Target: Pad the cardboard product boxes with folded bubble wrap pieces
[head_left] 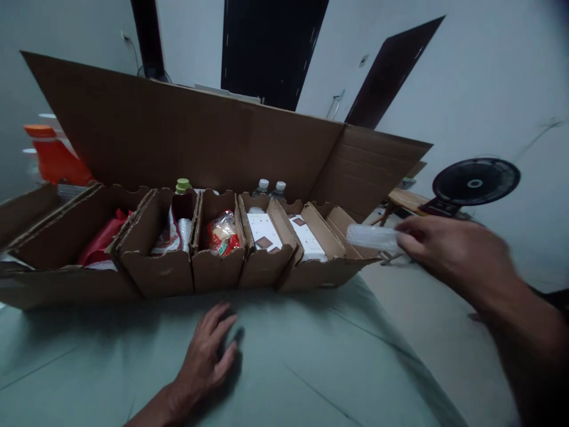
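Observation:
My left hand (207,356) rests flat, fingers spread, on the pale green table cover (288,367), just in front of a row of brown cardboard boxes (178,270). My right hand (448,249) is raised at the right, gripping a blurred, clear plastic item (371,236) near the rightmost box (333,237). The boxes hold red packets (104,237), a green-capped bottle (182,187), a snack bag (222,232) and white cartons (264,231).
A tall cardboard flap (200,142) stands behind the boxes. Two capped water bottles (269,188) peek over them. An orange-capped container (51,157) sits far left. A black fan (475,182) stands right, beyond the table edge, over the floor.

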A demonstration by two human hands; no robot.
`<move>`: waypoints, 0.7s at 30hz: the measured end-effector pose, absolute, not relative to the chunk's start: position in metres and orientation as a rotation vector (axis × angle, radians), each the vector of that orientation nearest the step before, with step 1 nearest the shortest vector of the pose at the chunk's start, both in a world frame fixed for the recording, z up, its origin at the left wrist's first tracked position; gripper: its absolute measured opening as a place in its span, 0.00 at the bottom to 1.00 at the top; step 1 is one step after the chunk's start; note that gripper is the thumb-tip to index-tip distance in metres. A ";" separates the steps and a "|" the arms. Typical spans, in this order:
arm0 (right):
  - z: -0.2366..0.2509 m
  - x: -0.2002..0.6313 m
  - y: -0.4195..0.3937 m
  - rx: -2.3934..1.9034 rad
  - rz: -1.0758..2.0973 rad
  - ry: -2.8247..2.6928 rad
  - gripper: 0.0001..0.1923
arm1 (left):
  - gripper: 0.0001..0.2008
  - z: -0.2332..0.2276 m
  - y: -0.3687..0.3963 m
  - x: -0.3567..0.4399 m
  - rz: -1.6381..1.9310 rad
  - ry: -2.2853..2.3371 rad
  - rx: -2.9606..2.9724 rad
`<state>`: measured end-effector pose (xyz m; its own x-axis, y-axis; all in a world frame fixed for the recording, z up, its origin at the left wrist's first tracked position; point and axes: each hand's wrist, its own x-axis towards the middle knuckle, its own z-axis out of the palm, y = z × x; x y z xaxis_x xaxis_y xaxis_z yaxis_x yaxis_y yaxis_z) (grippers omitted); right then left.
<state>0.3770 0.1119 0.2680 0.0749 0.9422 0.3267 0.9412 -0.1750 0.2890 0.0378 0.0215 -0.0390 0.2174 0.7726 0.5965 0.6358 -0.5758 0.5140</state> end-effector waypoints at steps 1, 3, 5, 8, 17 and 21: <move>0.268 0.370 0.089 2.301 0.760 2.168 0.13 | 0.25 -0.031 0.017 0.037 1.356 1.347 2.299; 0.250 0.342 0.047 2.114 0.599 2.687 0.11 | 0.32 -0.011 0.004 0.038 1.444 1.279 2.260; 0.218 0.303 0.014 1.744 0.278 3.037 0.09 | 0.38 0.010 -0.012 0.041 1.470 1.159 2.250; 0.175 0.251 -0.005 1.394 -0.183 3.105 0.10 | 0.35 0.026 -0.029 0.044 1.312 1.020 2.239; 0.216 0.313 0.120 2.044 -0.020 2.514 0.18 | 0.19 -0.014 0.007 0.011 0.961 1.418 1.771; 0.211 0.321 0.163 1.875 -0.075 2.314 0.15 | 0.20 -0.018 0.003 0.008 1.150 1.469 1.865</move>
<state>0.3210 0.1630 0.2107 -0.1996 0.9672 -0.1573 0.9753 0.2115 0.0629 0.0079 0.0032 -0.0183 0.0621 0.9489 0.3095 0.5279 -0.2943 0.7966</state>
